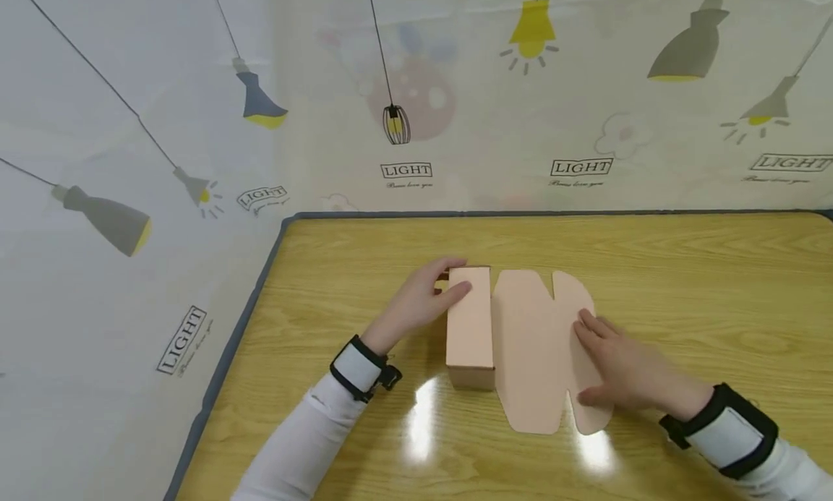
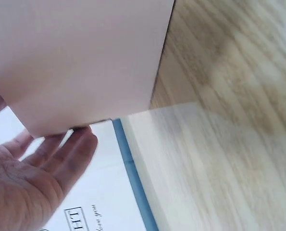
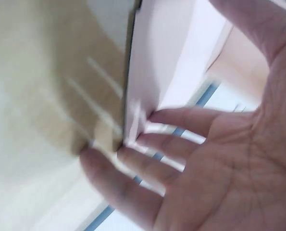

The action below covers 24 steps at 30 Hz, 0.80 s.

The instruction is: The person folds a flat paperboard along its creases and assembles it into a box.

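Note:
A pale pink cardboard box (image 1: 470,320) stands on the table, and its unfolded lid (image 1: 526,356) stretches out to the right with a rounded end flap (image 1: 573,298). My left hand (image 1: 416,298) grips the box's far left corner, thumb on the top face and fingers around the far end. In the left wrist view, the fingers touch the lower edge of the box's side (image 2: 85,62). My right hand (image 1: 625,364) rests its fingertips on the end flap, fingers fairly straight and thumb near the flap's near end. The right wrist view shows these fingers along the flap's edge (image 3: 128,96).
A wood-patterned table (image 1: 716,284) lies under everything, with a dark blue edge (image 1: 553,213). Behind and to the left hangs a white sheet (image 1: 481,110) printed with lamps. Each wrist wears a black strap (image 1: 358,367).

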### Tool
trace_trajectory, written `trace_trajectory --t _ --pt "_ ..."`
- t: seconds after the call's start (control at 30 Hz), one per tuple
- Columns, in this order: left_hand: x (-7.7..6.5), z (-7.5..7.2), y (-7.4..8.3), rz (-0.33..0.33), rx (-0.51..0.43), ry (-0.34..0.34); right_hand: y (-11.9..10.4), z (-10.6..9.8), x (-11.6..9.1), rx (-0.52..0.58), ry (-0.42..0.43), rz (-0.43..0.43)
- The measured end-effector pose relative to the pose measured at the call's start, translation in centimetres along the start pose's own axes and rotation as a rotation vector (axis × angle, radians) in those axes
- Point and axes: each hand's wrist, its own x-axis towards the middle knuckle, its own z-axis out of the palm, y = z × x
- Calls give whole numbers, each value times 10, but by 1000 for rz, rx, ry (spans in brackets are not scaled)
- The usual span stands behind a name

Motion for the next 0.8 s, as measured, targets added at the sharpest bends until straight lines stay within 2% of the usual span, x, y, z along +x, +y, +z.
trace_trajectory --t 0.13,0.27,0.4,0.5,0.6,0.7,0.8 --pt "-19 3 6 -54 58 69 17 -18 20 33 -13 -10" --pt "-39 5 13 -97 124 133 24 -31 35 49 -32 2" --pt "-47 8 15 -113 161 154 27 -36 35 19 17 26" --pt "-45 6 13 -100 126 126 25 -32 23 14 78 62" --pt "-35 3 7 -70 31 72 20 -21 3 16 138 81" --pt "-22 0 -2 -22 -52 10 16 -8 -13 6 176 69" --pt "-12 -3 -9 39 -86 -56 15 0 -19 2 206 56"
